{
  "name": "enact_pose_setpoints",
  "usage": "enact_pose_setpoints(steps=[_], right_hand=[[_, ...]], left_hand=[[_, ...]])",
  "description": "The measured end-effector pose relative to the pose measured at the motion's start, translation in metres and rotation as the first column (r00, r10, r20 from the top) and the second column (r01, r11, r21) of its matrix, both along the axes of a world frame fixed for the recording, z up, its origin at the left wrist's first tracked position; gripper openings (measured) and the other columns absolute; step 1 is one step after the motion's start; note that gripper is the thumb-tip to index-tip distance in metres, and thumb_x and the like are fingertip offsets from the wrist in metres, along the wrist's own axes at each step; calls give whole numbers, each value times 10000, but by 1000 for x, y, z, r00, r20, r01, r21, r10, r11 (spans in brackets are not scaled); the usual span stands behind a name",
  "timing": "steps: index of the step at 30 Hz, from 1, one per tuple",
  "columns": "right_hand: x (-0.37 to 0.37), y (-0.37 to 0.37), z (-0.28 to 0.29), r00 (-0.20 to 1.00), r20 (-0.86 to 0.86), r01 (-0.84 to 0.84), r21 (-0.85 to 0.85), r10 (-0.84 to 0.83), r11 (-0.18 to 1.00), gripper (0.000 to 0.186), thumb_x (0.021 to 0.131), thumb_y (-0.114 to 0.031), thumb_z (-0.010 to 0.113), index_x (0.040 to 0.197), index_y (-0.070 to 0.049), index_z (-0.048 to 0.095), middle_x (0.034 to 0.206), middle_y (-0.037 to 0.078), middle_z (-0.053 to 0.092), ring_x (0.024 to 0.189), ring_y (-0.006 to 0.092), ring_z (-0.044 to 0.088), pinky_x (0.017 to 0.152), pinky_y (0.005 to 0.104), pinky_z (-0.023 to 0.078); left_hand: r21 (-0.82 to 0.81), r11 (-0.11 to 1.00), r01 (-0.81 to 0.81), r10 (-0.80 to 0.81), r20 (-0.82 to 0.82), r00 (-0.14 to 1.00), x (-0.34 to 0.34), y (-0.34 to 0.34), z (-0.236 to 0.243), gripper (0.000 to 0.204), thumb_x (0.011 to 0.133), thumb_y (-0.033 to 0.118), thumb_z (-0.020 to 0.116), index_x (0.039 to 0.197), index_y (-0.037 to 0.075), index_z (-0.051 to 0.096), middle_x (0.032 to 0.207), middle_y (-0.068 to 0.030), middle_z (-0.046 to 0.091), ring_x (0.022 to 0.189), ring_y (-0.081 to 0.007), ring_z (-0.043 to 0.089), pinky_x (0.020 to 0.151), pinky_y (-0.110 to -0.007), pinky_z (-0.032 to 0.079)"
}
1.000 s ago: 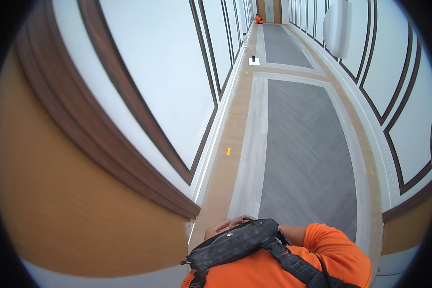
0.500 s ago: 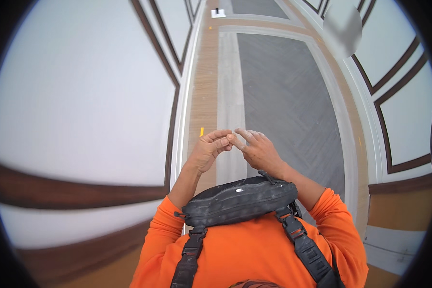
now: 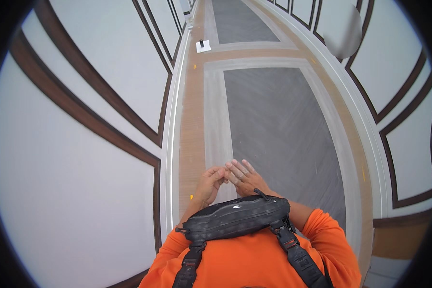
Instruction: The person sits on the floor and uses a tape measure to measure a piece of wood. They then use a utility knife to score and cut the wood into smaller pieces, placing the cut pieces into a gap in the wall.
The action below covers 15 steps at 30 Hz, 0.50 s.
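Observation:
In front of my chest, my left hand (image 3: 210, 185) is closed, its thumb and fingertips pressed together in a pinch. Whatever it may pinch is too small or hidden to make out. My right hand (image 3: 248, 180) lies beside it with fingers stretched out and spread, and pale dust marks them. The two hands meet or nearly meet at the fingertips. Below them, a black chest bag (image 3: 237, 221) with buckled straps hangs over my orange top (image 3: 254, 259) and hides part of my forearms.
Ahead runs a long corridor floor with grey herringbone panels (image 3: 278, 110) and wood-toned borders (image 3: 192, 101). White walls with dark brown moulding (image 3: 158, 192) stand on both sides. A white sheet (image 3: 203, 46) with a small black object lies farther along. Yellow tape (image 3: 192, 197) marks the left border.
The view has tilted up, so more corridor shows and my hands sit lower in it. My right hand's fingers have straightened and spread; my left keeps its pinch.

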State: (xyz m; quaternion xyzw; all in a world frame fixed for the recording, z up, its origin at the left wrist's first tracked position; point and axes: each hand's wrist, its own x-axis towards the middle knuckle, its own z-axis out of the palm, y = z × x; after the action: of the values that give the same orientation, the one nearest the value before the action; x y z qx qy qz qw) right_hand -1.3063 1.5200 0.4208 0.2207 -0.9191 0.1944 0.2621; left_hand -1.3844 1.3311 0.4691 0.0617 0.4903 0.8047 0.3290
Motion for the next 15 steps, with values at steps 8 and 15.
enact_pose_setpoints(steps=[8,15], right_hand=[[-197,102,-1,737,454,-22,-725,501,689,548,1033,-225,602,1539,-113,425,1376,103,593,1180,203,614,1002,310,492],[-392,155,33,485,418,472,-864,768,173,404,1040,-433,616,1341,-164,604,1219,4,658,1048,70,623,891,286,521]], left_hand=[[275,950,146,-236,329,914,-199,94,-45,294,1056,343,589,1023,56,646,923,-7,619,800,-115,559,784,-273,495],[369,920,133,-276,367,889,-402,181,-63,361,1125,357,409,846,130,438,832,-10,498,772,-142,498,759,-298,471]])
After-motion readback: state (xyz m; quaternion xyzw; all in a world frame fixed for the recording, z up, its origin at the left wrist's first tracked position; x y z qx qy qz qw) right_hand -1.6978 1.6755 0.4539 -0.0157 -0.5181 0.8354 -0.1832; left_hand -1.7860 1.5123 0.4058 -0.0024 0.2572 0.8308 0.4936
